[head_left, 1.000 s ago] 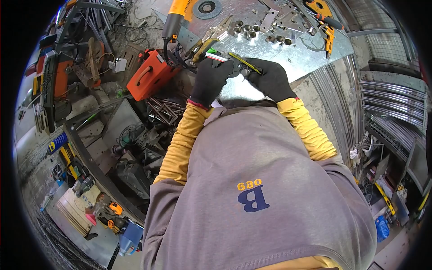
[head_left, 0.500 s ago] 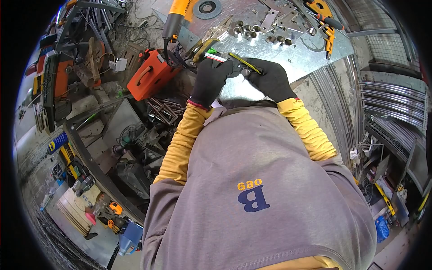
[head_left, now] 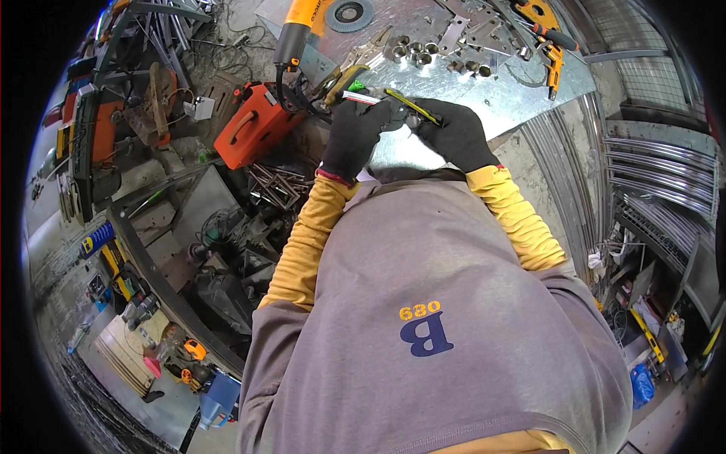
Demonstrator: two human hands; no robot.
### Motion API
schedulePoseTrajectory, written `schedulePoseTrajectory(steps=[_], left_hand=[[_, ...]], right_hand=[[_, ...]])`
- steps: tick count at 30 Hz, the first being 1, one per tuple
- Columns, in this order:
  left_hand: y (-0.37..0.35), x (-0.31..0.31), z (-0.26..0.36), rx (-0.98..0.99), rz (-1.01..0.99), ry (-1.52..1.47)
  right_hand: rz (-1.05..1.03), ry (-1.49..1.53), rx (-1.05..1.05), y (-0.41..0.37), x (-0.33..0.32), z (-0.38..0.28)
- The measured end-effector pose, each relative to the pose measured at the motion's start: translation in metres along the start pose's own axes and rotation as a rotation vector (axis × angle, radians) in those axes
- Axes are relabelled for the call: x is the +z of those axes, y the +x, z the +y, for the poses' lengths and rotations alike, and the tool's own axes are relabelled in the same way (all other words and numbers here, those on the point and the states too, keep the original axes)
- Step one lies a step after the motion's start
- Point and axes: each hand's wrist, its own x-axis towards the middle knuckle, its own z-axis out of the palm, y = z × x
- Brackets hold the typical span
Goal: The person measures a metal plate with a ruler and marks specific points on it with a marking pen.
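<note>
My left hand (head_left: 352, 132), in a black glove, is closed with a slim white and red stick-like piece (head_left: 361, 97) showing along its top. Close beside it, my right hand (head_left: 455, 135), also gloved in black, grips a narrow yellow and black stick-shaped tool (head_left: 412, 107). That tool slants from the right glove up toward the left. Both sets of fingertips nearly meet over the near part of the metal-topped table (head_left: 401, 150). Whatever lies between the fingertips is too small and dark to make out.
Several short metal tubes (head_left: 415, 51) and flat plates (head_left: 484, 34) lie on the table, with a grinding disc (head_left: 349, 13) and an orange-handled tool (head_left: 556, 69). A yellow power tool (head_left: 300, 26) is at the table's left. An orange machine (head_left: 255, 125) stands left; metal bars (head_left: 563, 166) lie right.
</note>
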Motion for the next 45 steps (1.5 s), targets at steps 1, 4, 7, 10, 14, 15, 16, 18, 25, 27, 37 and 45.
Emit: schedulePoseTrajectory(steps=[1, 4, 7, 10, 14, 15, 16, 18, 25, 27, 37, 45], left_hand=[[-0.001, 0.003, -0.007, 0.145, 0.026, 0.079], [0.003, 0.009, -0.017, -0.062, 0.024, -0.476], [0.001, -0.003, 0.008, 0.056, 0.184, -0.349], [-0.003, -0.026, 0.038, 0.213, 0.283, -0.164], [-0.007, -0.036, 0.060, 0.132, 0.362, -0.293], [-0.009, -0.042, 0.066, 0.187, 0.378, -0.135], [-0.006, -0.047, 0.081, 0.100, 0.404, -0.253], [-0.005, -0.057, 0.112, 0.008, 0.400, -0.479], [-0.011, -0.066, 0.137, -0.043, 0.379, -0.590], [-0.013, -0.068, 0.139, -0.033, 0.355, -0.548], [-0.020, -0.070, 0.144, 0.034, 0.350, -0.487], [-0.020, -0.067, 0.143, 0.016, 0.349, -0.434]], right_hand=[[0.009, -0.003, -0.018, 0.000, 0.000, 0.000], [-0.081, 0.156, 0.135, 0.001, -0.011, -0.009], [-0.222, 0.428, 0.278, 0.006, -0.023, -0.009], [-0.317, 0.591, 0.336, 0.014, -0.049, -0.039], [-0.353, 0.757, 0.381, 0.018, -0.070, -0.071], [-0.335, 0.782, 0.376, 0.020, -0.072, -0.077], [-0.279, 0.759, 0.271, 0.023, -0.063, -0.072], [-0.284, 0.709, 0.251, 0.023, -0.066, -0.075], [-0.299, 0.678, 0.311, 0.017, -0.075, -0.099], [-0.291, 0.668, 0.327, 0.014, -0.078, -0.104], [-0.219, 0.753, 0.231, 0.008, -0.081, -0.108], [-0.226, 0.714, 0.213, 0.009, -0.080, -0.103]])
